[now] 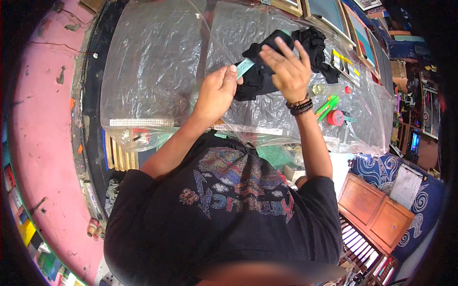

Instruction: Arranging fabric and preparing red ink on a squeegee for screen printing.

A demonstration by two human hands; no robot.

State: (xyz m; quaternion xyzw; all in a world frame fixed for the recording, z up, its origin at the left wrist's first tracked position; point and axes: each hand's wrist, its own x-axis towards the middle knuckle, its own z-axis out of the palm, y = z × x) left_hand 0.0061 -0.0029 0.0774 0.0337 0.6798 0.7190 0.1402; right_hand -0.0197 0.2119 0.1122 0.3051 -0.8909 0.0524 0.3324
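My left hand [218, 91] is closed on one end of a flat pale teal strip [245, 67], thumb pressed on top. A piece of black cloth [274, 41] covers the strip's middle, and a bit of teal shows past it at the far side. My right hand [289, 66] is over this cloth with its fingers stretched and apart; whether they touch it I cannot tell. Beneath both hands, more black fabric [250, 82] lies bunched on the plastic-covered table [157, 62]. Another crumpled black cloth [312, 45] sits just beyond my right hand.
Right of my right wrist lie a clear bottle with a red cap [327, 89], a green and orange tool [327, 107] and a red round lid [335, 117]. Yellow-and-white packaging [345, 66] is farther back. Framed panels [329, 19] lean along the far right edge.
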